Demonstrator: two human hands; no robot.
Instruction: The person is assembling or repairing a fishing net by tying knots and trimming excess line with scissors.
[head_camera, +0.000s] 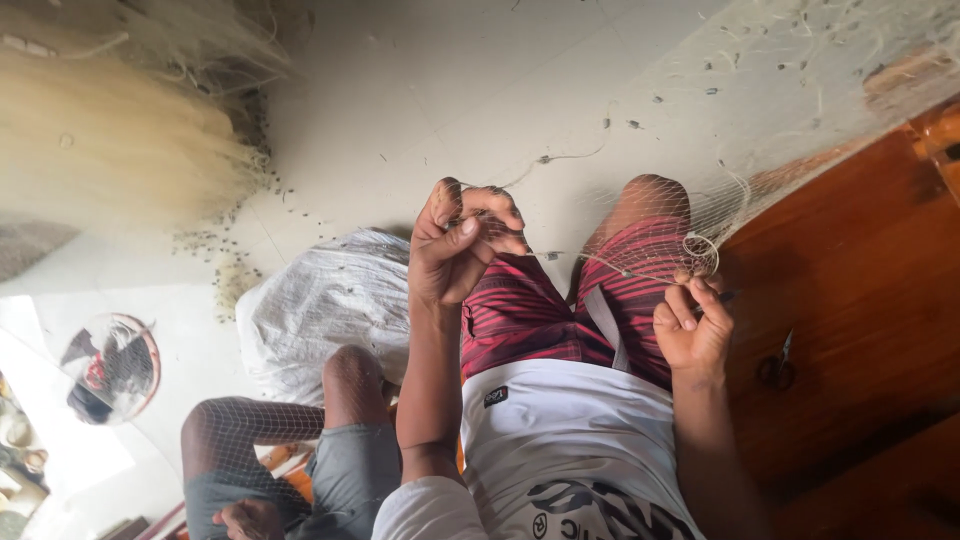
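One view only, from the head camera, and we record it as follows.

Two hands belong to the wearer. We see the left hand (455, 245) raised above the lap, fingers curled tight into a fist around strands of the net (690, 215); the thumb lies across the knuckles. We see the right hand (692, 325) lower, beside the right thigh, fingers bent inward and pinching the net just under a small pale ring (700, 247) of cord. A dark slim object pokes out past its fingers; we cannot tell what it is.

The net is fine and nearly clear. It stretches taut between the two hands, spreads over the right knee and runs on toward the upper right, where it fades against the floor (420, 90). Its full extent cannot be made out. Small dark specks dot it and the floor; we could not count them.

One pale bundle (100, 140) of net or fibre fills the upper left, cut off by the frame. One white sack (320, 300) lies beyond the left forearm, partly hidden by it.

One second person (290, 450) sits at the lower left: we count two bare knees under netting and one hand at the bottom edge; the rest is cut off.

One pair of scissors (778, 365) lies on the wooden boards (850, 300) at right, in shadow. One round object (112, 368) at far left is too blurred to identify.
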